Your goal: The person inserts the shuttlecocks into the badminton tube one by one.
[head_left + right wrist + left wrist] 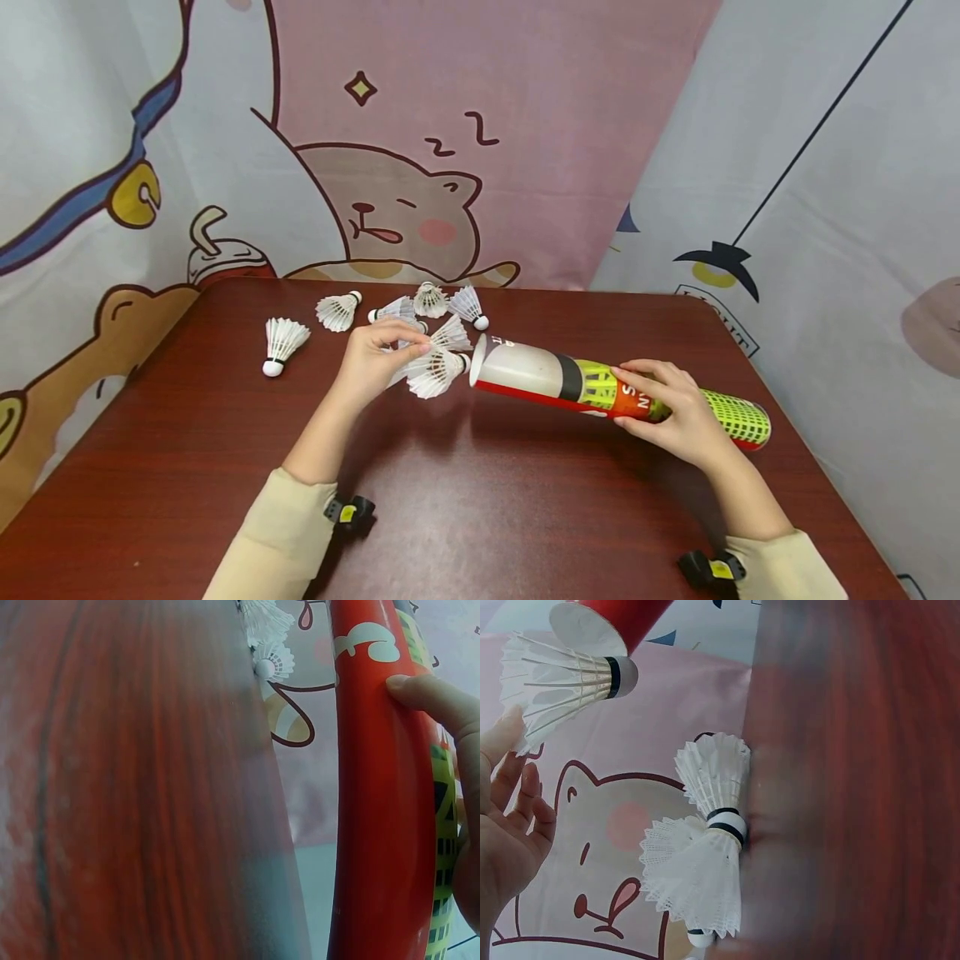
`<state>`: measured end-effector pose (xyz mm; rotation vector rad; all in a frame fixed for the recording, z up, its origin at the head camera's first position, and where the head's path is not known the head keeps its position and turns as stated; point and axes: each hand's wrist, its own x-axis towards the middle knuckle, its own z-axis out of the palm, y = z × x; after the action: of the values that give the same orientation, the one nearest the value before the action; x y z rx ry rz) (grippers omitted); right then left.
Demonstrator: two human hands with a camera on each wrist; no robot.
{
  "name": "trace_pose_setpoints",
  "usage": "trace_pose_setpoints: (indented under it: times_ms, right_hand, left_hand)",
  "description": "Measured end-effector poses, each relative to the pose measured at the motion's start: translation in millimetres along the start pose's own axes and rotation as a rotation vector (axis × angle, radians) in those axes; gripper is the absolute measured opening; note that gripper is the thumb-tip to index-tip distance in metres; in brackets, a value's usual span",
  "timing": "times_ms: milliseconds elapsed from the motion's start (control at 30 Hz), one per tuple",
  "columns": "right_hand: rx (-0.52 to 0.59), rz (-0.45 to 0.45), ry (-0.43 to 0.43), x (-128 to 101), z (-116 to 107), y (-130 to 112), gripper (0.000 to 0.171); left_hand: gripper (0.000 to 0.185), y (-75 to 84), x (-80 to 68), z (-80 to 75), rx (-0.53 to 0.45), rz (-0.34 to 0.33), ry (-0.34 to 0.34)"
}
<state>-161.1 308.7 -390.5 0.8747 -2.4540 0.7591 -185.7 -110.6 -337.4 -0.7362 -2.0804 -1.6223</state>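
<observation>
By the feather edge, my left hand [375,354] pinches a white shuttlecock [433,375] between thumb and fingers. In the left wrist view this shuttlecock [562,682] lies sideways, its cork right at the mouth of a tube [634,622]. My right hand [678,408] grips that shuttlecock tube [525,371] around its middle, thumb on the red side in the right wrist view. The tube is held tilted over the table, open white-rimmed end to the left and slightly higher. Yellow-green netting shows inside its right part, and a pale, frosted section lies near the mouth.
Several loose shuttlecocks lie toward the table's back, among them one [285,342] at the left, another [339,311] beside it and a cluster around one [431,300] behind my left hand. The brown table [480,508] ends at a printed cloth backdrop [540,150].
</observation>
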Motion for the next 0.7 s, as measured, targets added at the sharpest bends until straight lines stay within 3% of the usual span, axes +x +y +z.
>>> trace_pose_setpoints:
  times_ms: [200, 400, 700]
  right_hand:
    - [-0.01, -0.007, -0.002, 0.3, 0.0, -0.9, 0.072]
    - [-0.003, -0.005, -0.006, -0.2, 0.1, -1.1, 0.072]
    - [0.007, -0.013, 0.004, 0.7, 0.6, -1.4, 0.073]
  left_hand:
    - [0.006, 2.1, 4.8, 4.5, -0.051, 0.02, 0.02]
    - [0.006, 2.6, 8.2, 18.3, -0.081, 0.061, 0.013]
    - [0.007, 1.2, 11.8, 36.6, -0.142, 0.055, 0.037]
